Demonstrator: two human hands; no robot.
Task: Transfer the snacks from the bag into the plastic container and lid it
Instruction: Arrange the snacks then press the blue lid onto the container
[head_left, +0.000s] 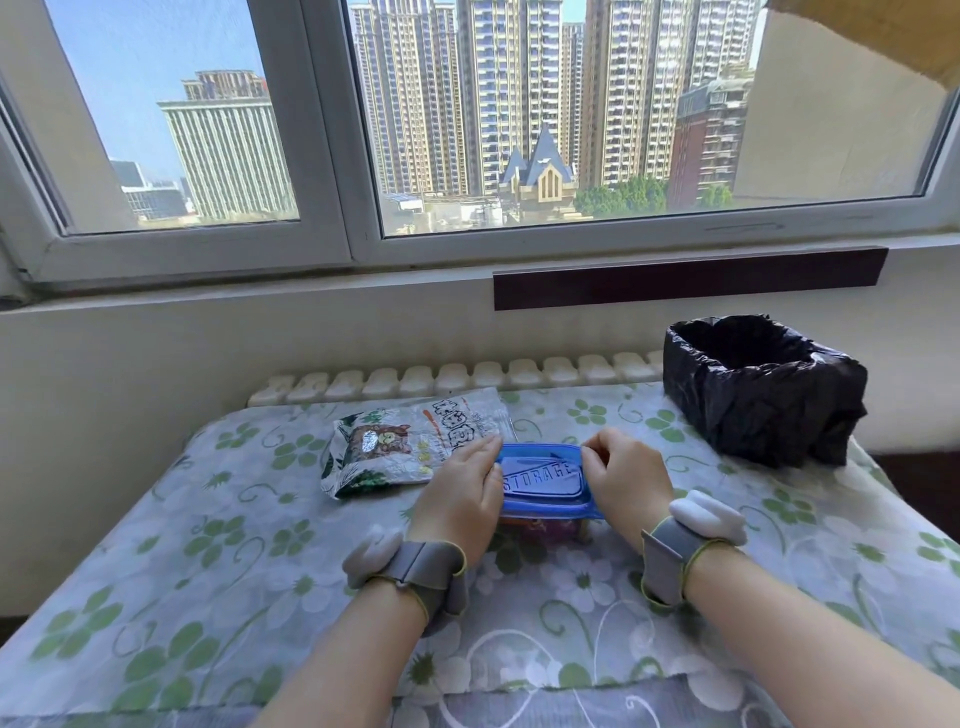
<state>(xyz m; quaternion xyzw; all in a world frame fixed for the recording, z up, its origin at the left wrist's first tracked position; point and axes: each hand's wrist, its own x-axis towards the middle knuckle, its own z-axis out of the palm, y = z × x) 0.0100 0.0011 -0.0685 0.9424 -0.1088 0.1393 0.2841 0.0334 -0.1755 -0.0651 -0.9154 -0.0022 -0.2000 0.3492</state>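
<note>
Head view, the only one I have: both hands sit on one plastic container (545, 519), which stands on the flowered tablecloth (208, 545) at the middle of the table, its blue lid (540, 475) already laid on top. My left hand (462, 493) rests flat along the lid's left edge, fingers straight and together, pressing rather than gripping. My right hand (623, 480) has its fingers curled over the lid's right edge — it looks like a pinch on the rim. Something dark shows through the container's clear wall, probably the snacks, though I cannot make them out.

From here the risk I see is an uneven seal. If one side is pushed down harder than the other, the opposite corner may pop up, or the container may slide on the cloth toward the snack bag (415, 441) lying just beside it on the left. The far edge of the lid looks slightly raised, so I judge it not fully seated yet.

Count: one container, one lid, one snack bag lying flat and crumpled, one bin lined with black plastic (758, 389) at the far right — two hands, each with a grey wrist strap.
</note>
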